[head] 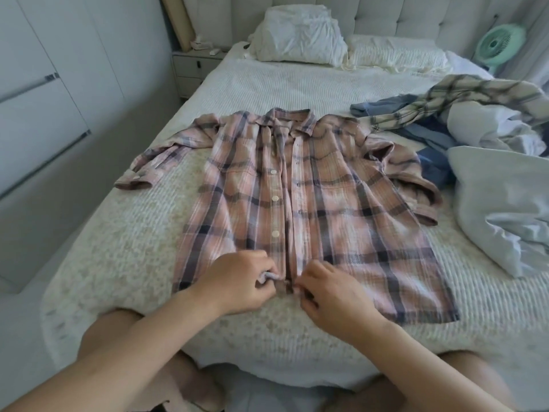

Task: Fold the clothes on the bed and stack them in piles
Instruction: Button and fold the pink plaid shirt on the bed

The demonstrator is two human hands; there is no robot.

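Head view: hands [237,281] pinching shirt [326,209] hem.

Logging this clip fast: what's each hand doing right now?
Left hand: pinching the shirt hem at the placket.
Right hand: pinching the other placket edge at the hem.

Bare white ribbed bedspread [285,81] lies open between the spread pink plaid shirt [312,188] and the white pillows [300,37] at the bed's head. Along the bed's right edge, a heap of unfolded blue and plaid clothes [463,111] and a pale crumpled duvet [502,209] crowd the shirt's right sleeve.
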